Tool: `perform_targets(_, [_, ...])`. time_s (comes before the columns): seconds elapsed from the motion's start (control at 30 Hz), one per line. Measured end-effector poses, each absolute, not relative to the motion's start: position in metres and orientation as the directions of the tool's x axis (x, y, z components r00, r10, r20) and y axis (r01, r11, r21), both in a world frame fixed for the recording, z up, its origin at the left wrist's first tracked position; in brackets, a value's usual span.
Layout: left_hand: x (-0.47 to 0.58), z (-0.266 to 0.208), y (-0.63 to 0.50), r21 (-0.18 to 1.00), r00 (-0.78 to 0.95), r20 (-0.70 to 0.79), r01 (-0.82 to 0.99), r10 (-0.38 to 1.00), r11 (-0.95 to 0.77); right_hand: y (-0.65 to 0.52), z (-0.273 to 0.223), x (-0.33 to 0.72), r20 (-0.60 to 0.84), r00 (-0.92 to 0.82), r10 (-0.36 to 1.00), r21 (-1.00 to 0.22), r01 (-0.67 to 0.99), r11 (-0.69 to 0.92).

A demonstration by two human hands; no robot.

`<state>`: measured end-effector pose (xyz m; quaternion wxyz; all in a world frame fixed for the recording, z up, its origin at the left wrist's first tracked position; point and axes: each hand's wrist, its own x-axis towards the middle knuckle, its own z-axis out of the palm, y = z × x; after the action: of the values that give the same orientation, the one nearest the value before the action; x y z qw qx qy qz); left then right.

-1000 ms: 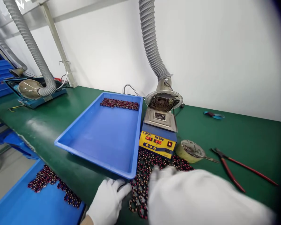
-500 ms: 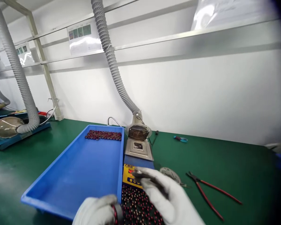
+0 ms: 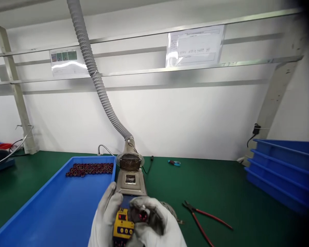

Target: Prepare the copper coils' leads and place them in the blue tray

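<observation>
My right hand (image 3: 157, 221), in a white glove with grey, dirty fingertips, pinches a small dark-red coil (image 3: 143, 215) in front of the yellow control panel (image 3: 123, 224). Beside it on the left is my left hand (image 3: 105, 218), also gloved, its fingers stretched upward and nothing visible in them. Behind both hands stands a solder pot (image 3: 131, 183) with a metal top and a small square well. The blue tray (image 3: 64, 212) lies to the left, with rows of small dark-red coils (image 3: 90, 169) at its far end. More coils show partly below the panel.
Red-handled pliers (image 3: 199, 216) lie open on the green bench at right. Small cutters (image 3: 174, 163) lie farther back. A grey extraction hose (image 3: 100, 85) comes down to a hood (image 3: 130, 159) behind the pot. Stacked blue trays (image 3: 283, 175) stand at far right.
The view has turned right, bringing the stacked trays in. My left hand has risen and its fingers have straightened. My right hand now shows a coil at its fingertips, near the panel.
</observation>
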<state>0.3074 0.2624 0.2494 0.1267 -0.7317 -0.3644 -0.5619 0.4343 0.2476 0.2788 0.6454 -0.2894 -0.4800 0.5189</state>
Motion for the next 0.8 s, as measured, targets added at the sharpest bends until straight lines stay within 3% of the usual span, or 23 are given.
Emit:
perform_targets(0.17, [0.283, 0.243, 0.279, 0.112, 0.419, 0.796, 0.607, 0.437, -0.787, 0.259, 0.266, 0.427, 0.255, 0.064, 0.965, -0.946, -0.189, 0.262])
perform_targets(0.23, [0.276, 0.242, 0.283, 0.175, 0.397, 0.778, 0.607, 0.486, -0.776, 0.263, 0.263, 0.425, 0.269, 0.077, 0.960, -0.943, -0.184, 0.279])
perform_targets(0.37, [0.271, 0.248, 0.280, 0.285, 0.337, 0.753, 0.607, 0.565, -0.742, 0.267, 0.266, 0.430, 0.283, -0.096, 0.954, -0.933, -0.257, 0.251])
perform_targets(0.57, [0.275, 0.267, 0.273, 0.072, 0.394, 0.816, 0.658, 0.424, -0.750, 0.270, 0.266, 0.433, 0.450, -0.105, 0.887, -0.892, -0.108, 0.440])
perform_targets(0.7, [0.276, 0.273, 0.273, -0.002, 0.449, 0.819, 0.625, 0.357, -0.781, 0.272, 0.260, 0.426, 0.439, -0.023, 0.898, -0.885, -0.183, 0.428])
perform_targets(0.8, [0.276, 0.274, 0.274, -0.021, 0.458, 0.820, 0.623, 0.342, -0.782, 0.272, 0.259, 0.426, 0.349, 0.061, 0.935, -0.860, -0.376, 0.345])
